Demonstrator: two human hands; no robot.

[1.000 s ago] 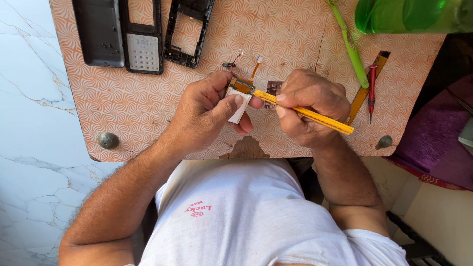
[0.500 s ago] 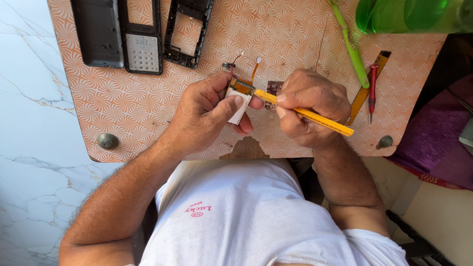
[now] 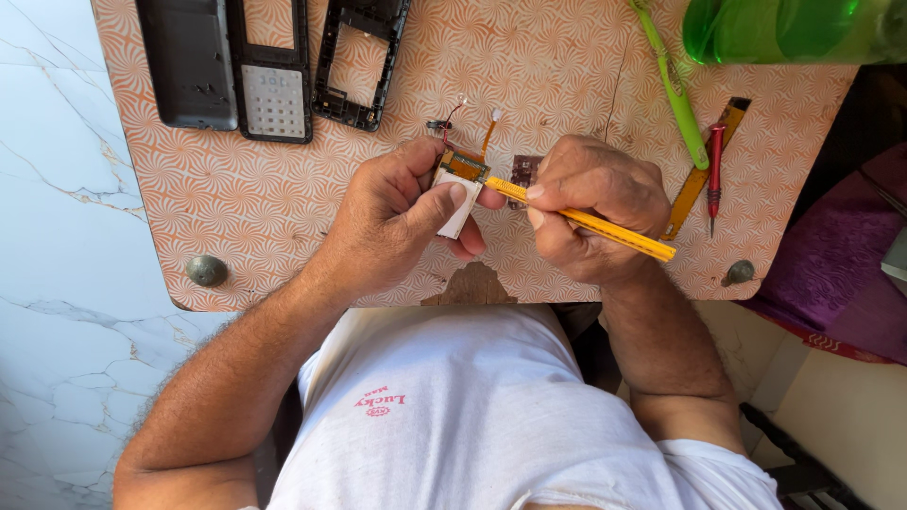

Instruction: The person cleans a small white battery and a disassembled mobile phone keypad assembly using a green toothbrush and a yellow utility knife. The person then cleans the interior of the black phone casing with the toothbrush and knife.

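At centre frame, the left hand (image 3: 392, 222) pinches a small white phone module (image 3: 457, 200) with an orange flex ribbon, while the right hand (image 3: 590, 203) is closed on a yellow tool (image 3: 595, 222), its tip touching the module's upper edge. Judged step: prying or seating the ribbon; next calls for fine, steady tip pressure. Compared with the earlier frames, both hands remain almost unmoved. Upper left: black phone casings (image 3: 269, 61).

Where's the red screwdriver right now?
In the head view, the red screwdriver lies on the patterned table to the right of the right hand, between the green tool and a yellow strip.
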